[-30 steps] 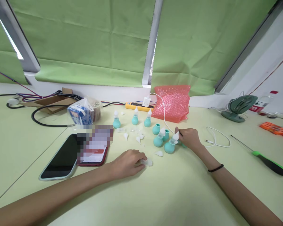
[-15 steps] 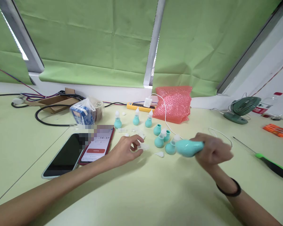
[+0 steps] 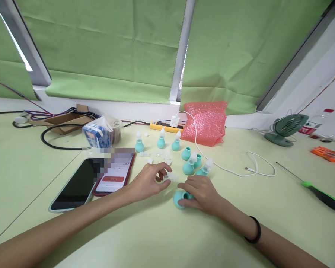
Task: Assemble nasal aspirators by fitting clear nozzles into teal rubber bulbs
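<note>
My left hand (image 3: 149, 180) pinches a small clear plastic piece (image 3: 172, 176) between thumb and fingertips, a little above the table. To its right, my right hand (image 3: 202, 193) grips a glossy teal rubber squeeze bulb (image 3: 178, 200), tipped over so its dark round opening shows; the fingers cover part of it. Behind this hand stand a bare open bulb (image 3: 186, 153) and bulbs topped with clear-and-white nozzles, such as one nozzled bulb (image 3: 188, 167). Farther back, three more nozzled bulbs stand upright, including the leftmost one (image 3: 139, 145). Small clear and white parts (image 3: 159, 156) lie loose before them.
Two phones lie at left, one dark (image 3: 78, 184), one with a lit screen (image 3: 114, 173). Pink bubble wrap (image 3: 203, 124) and a yellow power strip (image 3: 166, 127) are behind. A white cable (image 3: 240, 174), a screwdriver (image 3: 321, 195) and a green fan (image 3: 289, 126) are at right.
My right hand has swung left and down, bringing the bulb from the right side to beside my left hand. The bulb's opening now faces into view. My left hand has barely moved.
</note>
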The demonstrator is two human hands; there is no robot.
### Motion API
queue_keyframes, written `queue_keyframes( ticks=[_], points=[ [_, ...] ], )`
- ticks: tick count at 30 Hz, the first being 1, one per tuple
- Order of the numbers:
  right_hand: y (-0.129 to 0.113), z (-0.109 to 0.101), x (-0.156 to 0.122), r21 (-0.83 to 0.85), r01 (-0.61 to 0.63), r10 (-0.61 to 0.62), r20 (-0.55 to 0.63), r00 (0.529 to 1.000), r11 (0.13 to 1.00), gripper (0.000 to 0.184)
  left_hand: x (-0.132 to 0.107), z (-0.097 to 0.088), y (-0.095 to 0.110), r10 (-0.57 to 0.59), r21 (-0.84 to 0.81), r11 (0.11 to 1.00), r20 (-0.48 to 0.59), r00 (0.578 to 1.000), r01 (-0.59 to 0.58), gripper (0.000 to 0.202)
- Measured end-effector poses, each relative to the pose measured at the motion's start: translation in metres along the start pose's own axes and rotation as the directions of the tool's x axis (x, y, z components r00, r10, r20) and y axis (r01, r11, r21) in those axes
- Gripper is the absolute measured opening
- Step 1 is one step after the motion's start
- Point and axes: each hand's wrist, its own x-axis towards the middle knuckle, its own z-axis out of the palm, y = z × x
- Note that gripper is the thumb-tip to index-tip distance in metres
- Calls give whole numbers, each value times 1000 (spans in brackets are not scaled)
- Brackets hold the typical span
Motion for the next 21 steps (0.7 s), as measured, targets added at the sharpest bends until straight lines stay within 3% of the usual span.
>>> queue_keyframes(
  ticks=[4, 11, 15, 21],
  points=[
    [2, 0, 0, 36, 75, -76, 31, 997, 997, 58, 0, 1, 0, 18, -12, 1000, -14, 1000, -18, 17],
    [-2, 1, 1, -90, 34, -49, -171, 984, 995, 19, 0, 2, 2, 0, -69, 998, -42, 999, -3, 21],
    [-14, -2, -1, -195, 95, -119, -117, 986, 976, 19, 0, 0, 3, 5, -84, 996, -57, 998, -10, 17],
    [-22, -2, 0, -164, 68, -79, -62, 995, 984, 22, 0, -1, 5, -20, -116, 993, -51, 999, 14, 17]
  ],
)
